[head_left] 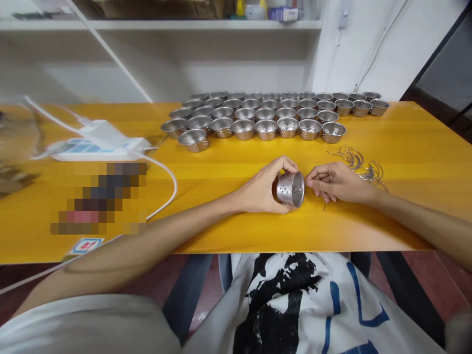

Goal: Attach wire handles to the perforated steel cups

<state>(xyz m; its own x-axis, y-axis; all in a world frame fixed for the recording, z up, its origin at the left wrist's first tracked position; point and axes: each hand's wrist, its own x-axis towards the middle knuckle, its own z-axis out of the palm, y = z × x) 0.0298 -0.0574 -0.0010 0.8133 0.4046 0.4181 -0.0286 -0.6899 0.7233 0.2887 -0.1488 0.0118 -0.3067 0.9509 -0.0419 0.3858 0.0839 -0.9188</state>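
Observation:
My left hand grips a small perforated steel cup, tipped on its side with the open rim facing right. Fingers of my right hand are pinched at the cup's rim on a thin wire piece that trails down toward the table. Both hands rest low over the yellow table, near its front edge.
Several rows of like steel cups stand at the back of the table. A loose pile of bent wire handles lies right of my right hand. A white power strip and its cord lie to the left.

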